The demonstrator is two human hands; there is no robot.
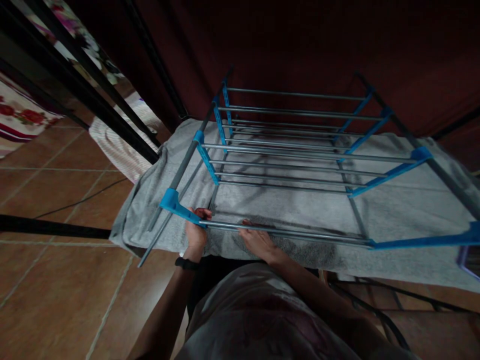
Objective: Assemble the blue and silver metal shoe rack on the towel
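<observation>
A rack of grey metal tubes (277, 151) with blue plastic brackets lies across a grey cloth (408, 210) in front of me. Its nearest side has thin metal rods (318, 235) running from a blue bracket (183, 212) on the left to another blue bracket (420, 242) on the right. My left hand (195, 234), with a dark band at the wrist, is closed around the rod's left end beside the bracket. Farther right along the same rod, my right hand (258, 241) has its fingers curled over it; the fingertips are partly hidden.
A dark red panel (300, 45) stands behind the rack. Black metal bars (75, 90) slant across the left, above a tiled floor (67, 280) with a thin cable (82, 200). A striped cloth (116, 145) hangs at the left; a purple-edged object (468, 262) sits at the right.
</observation>
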